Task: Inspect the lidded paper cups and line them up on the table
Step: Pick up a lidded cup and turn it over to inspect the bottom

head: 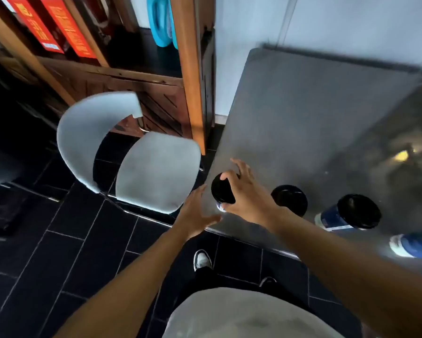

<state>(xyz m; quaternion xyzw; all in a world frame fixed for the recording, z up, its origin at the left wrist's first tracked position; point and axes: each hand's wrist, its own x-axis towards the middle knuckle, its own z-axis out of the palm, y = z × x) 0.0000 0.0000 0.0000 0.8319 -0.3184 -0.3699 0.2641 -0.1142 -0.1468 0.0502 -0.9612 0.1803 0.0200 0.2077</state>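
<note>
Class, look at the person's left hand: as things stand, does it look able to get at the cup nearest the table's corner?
Probably yes. The left hand hovers open right beside that cup, with nothing between them. The right hand already grips the lid from above, but the cup's near side stays free.

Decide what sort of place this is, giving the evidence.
Probably a café or small eatery: lidded takeaway paper cups on a steel table, a pale chair beside it, and red boxes on wooden shelving.

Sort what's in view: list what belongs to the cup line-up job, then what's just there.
Job: cup under the right hand; second cup; third cup; fourth cup at the frame edge; table; right hand; left hand.

Just there: grey chair; wooden shelf; red boxes.
</note>
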